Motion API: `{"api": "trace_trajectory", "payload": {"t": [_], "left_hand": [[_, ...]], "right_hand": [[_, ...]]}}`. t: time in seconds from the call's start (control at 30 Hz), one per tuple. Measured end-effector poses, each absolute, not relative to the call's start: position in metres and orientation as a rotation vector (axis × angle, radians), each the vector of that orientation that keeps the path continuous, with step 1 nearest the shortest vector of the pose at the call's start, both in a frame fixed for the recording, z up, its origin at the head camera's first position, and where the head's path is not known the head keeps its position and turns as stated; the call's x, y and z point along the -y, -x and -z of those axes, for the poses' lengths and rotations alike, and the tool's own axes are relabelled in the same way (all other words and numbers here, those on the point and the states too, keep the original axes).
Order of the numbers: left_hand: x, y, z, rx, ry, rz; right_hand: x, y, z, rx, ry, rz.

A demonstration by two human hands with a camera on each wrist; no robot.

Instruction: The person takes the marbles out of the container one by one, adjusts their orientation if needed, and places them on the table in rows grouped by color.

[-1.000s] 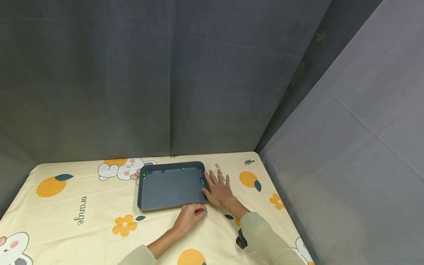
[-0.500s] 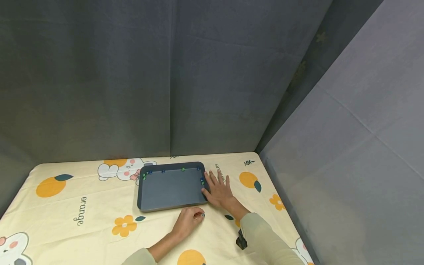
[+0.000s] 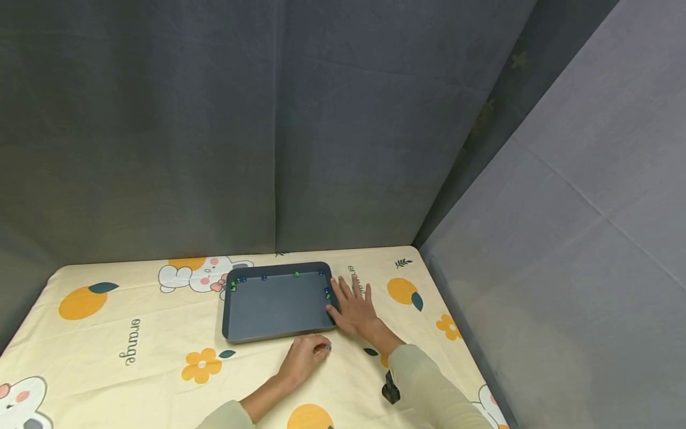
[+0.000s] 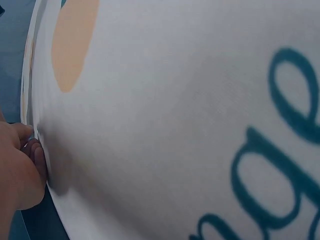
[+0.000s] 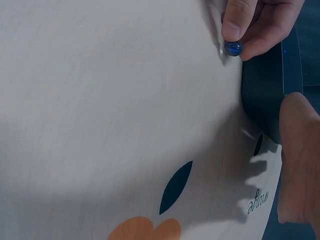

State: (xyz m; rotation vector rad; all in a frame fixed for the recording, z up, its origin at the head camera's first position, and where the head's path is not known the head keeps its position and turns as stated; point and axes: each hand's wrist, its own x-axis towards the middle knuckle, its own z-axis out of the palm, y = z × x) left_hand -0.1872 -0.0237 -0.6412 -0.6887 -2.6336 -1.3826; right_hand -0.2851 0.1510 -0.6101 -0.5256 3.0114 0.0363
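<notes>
My left hand (image 3: 304, 358) is just in front of the near edge of a dark grey baking tray (image 3: 276, 307). Between thumb and finger it pinches a blue glass marble (image 5: 233, 48), clearest in the right wrist view. In the left wrist view, the left hand (image 4: 22, 167) shows at the left edge, its marble mostly hidden. My right hand (image 3: 354, 308) lies with fingers spread against the tray's right rim. Inside the tray, several marbles sit along the walls, among them a green marble (image 3: 296, 274) at the far side and a blue marble (image 3: 264, 277).
A cream cloth (image 3: 155, 351) printed with oranges, flowers and rabbits covers the table. Grey curtains (image 3: 161, 149) stand behind it, and a grey panel (image 3: 563, 268) rises at the right. By the right sleeve is a small black object (image 3: 390, 388).
My left hand has drawn slightly back, away from the tray edge, with the marble between its fingers. It is nearly still over the last half second. The right hand and tray stay put.
</notes>
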Motion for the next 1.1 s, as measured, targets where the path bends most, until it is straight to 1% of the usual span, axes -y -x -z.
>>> {"api": "trace_trajectory", "payload": {"t": [0.27, 1.1], "left_hand": [[0.0237, 0.1871, 0.6412, 2.648, 0.669, 1.347], [0.0245, 0.1871, 0.6404, 2.66, 0.684, 1.31]], "right_hand": [[-0.1474, 0.2812, 0.6006, -3.013, 0.529, -0.012], [-0.1481, 0.2833, 0.6048, -3.002, 0.514, -0.021]]}}
